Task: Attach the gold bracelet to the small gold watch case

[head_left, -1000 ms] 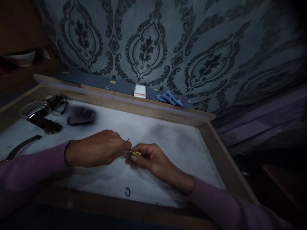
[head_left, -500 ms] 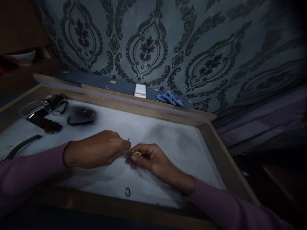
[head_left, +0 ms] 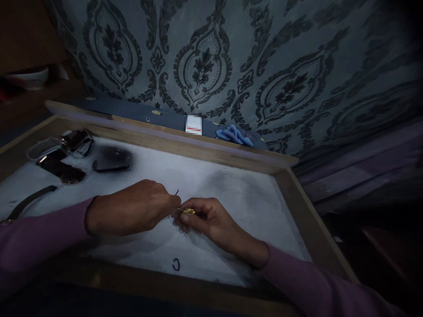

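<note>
Over the white-bottomed tray (head_left: 231, 185), my two hands meet near its middle. My right hand (head_left: 214, 222) pinches a small shiny gold-coloured piece (head_left: 189, 211) between thumb and fingers. From the left, my left hand (head_left: 132, 207) is closed, back of the hand up, its fingertips close to that piece. A thin dark end (head_left: 177, 192) pokes out above its fingers, and a fine metallic shaft reaches toward the gold piece; what exactly the left hand grips is mostly hidden. Below the hands lies a small dark C-shaped loop (head_left: 176, 264).
Sunglasses (head_left: 61, 169) and other eyewear lie at the tray's left, beside a dark rounded object (head_left: 112, 159). A dark curved strap (head_left: 31, 203) lies near my left sleeve. Behind the raised wooden rim (head_left: 158, 132) are a small white box (head_left: 193, 125) and a blue cloth (head_left: 234, 134).
Both hands stay almost in place. The thin dark end above my left fingers has shifted very slightly; the gold-coloured piece remains pinched in my right hand.
</note>
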{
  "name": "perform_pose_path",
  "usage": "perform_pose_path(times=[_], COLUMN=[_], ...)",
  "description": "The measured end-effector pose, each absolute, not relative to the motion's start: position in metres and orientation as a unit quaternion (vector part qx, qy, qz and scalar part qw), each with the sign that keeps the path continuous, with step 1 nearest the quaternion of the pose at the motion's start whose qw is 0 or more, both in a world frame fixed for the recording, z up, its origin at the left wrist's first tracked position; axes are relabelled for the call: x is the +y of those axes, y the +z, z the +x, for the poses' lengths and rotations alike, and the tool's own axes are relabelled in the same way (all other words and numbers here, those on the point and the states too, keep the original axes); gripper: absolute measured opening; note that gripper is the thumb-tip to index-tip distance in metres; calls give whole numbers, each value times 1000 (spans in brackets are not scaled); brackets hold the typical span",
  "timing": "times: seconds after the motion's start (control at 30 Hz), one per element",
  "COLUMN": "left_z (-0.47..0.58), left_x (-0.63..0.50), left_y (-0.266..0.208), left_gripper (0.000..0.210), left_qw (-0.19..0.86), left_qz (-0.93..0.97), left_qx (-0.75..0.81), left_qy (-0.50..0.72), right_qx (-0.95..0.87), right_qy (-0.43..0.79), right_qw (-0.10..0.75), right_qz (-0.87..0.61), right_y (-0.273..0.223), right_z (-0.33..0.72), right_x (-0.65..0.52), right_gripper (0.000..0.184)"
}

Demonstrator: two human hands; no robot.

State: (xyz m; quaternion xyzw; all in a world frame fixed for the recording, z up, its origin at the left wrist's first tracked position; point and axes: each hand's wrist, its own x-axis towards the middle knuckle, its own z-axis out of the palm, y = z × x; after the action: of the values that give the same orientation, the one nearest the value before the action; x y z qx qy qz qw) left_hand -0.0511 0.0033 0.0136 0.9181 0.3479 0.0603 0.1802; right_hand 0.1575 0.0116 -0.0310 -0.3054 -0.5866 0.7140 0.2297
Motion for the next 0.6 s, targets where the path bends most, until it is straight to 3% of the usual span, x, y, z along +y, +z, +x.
perform_pose_path(times=[0.23, 0.47, 0.6], left_z=[-50, -53, -55], left_x=[-2, 4, 8], left_y=[14, 20, 22], left_gripper=[22, 25, 25], left_qw=[140, 206, 148], left_qz=[928, 896, 889], left_qx=[341, 389, 433], left_qy=[47, 57, 29], right_qx=[-580, -593, -603], right_qy=[720, 705, 682], right_qw=[232, 231, 230], right_qz=[-303, -313, -345], right_y=[-32, -29, -25], right_z=[156, 159, 161], right_x=[12, 14, 16], right_gripper=[19, 17, 18])
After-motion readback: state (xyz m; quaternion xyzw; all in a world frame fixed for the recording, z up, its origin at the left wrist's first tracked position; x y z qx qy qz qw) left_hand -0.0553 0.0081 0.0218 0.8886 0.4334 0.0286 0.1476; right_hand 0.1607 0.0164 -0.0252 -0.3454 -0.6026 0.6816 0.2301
